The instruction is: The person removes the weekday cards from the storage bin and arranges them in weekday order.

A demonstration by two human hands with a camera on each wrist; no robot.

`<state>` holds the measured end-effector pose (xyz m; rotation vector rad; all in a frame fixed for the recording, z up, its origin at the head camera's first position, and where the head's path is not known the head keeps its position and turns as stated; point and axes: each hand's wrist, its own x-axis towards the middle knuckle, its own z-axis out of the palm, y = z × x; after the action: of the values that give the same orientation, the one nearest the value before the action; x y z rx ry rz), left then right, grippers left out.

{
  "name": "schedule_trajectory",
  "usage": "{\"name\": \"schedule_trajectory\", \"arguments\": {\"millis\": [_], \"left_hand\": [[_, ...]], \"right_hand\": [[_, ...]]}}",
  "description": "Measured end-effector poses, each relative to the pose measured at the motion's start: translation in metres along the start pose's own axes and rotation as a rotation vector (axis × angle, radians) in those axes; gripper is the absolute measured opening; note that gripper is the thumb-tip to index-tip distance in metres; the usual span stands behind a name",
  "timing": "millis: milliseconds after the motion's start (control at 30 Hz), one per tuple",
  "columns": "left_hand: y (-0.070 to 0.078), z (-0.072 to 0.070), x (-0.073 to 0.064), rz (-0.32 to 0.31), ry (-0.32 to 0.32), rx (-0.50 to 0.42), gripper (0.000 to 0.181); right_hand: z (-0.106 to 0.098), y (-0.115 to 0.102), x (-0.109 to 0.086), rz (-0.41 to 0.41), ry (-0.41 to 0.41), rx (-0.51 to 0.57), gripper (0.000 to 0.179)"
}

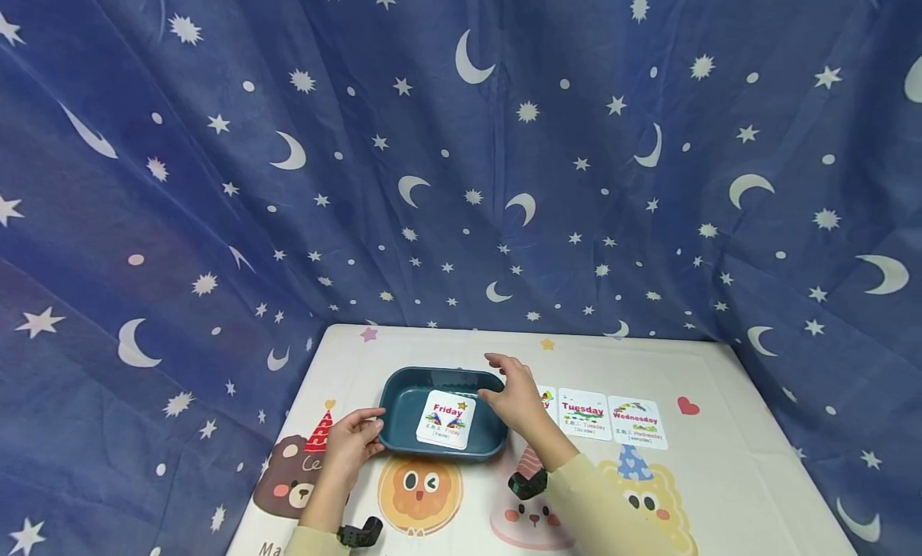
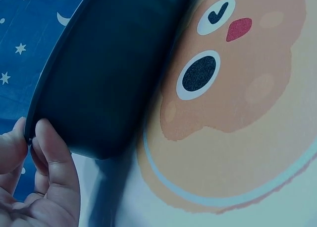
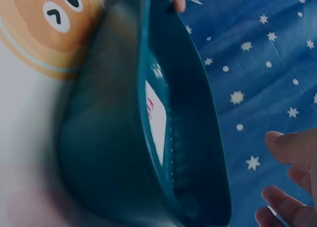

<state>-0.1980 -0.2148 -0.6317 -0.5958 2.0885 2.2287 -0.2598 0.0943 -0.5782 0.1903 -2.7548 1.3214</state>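
A dark teal tray [image 1: 403, 450] stands on the table, with a white card marked "Friday" [image 1: 446, 419] lying inside it on at least one other card. My left hand [image 1: 350, 444] pinches the rim at the tray's left end, thumb on one side and fingers on the other, as the left wrist view shows. By the right end is my right hand [image 1: 517, 396], its fingers spread and loosely bent. The right wrist view shows a gap between those fingertips [image 3: 275, 142] and the tray wall, and nothing in the hand.
To the right lie a "Tuesday" card [image 1: 584, 414] and a "Wednesday" card [image 1: 638, 422] in a row. Another card [image 1: 548, 398] is partly hidden behind my right hand. Cartoon prints cover the white tablecloth [image 1: 742, 460]; a blue starry curtain [image 1: 461, 180] hangs behind.
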Motion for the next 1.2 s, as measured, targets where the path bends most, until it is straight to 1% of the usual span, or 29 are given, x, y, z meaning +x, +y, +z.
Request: {"name": "schedule_trajectory", "arguments": {"millis": [200, 567, 733, 900, 1067, 1200], "left_hand": [[0.000, 0.000, -0.001, -0.004, 0.001, 0.003, 0.031], [0.002, 0.000, -0.003, -0.005, 0.001, 0.016, 0.032], [0.001, 0.000, -0.003, -0.006, 0.005, 0.011, 0.031], [0.000, 0.000, -0.002, -0.006, 0.007, 0.001, 0.031], [0.000, 0.000, -0.002, -0.008, 0.001, 0.003, 0.030], [0.001, 0.000, -0.001, -0.008, 0.001, 0.008, 0.030]], "right_hand": [[0.012, -0.007, -0.006, -0.045, -0.045, -0.046, 0.073], [0.037, -0.016, -0.011, -0.099, -0.110, -0.088, 0.072], [0.048, -0.019, -0.011, -0.081, -0.158, -0.160, 0.076], [0.057, -0.018, -0.012, -0.058, -0.209, -0.239, 0.084], [0.065, -0.012, -0.011, -0.054, -0.219, -0.314, 0.084], [0.069, -0.010, -0.011, -0.061, -0.218, -0.347, 0.085]]}}
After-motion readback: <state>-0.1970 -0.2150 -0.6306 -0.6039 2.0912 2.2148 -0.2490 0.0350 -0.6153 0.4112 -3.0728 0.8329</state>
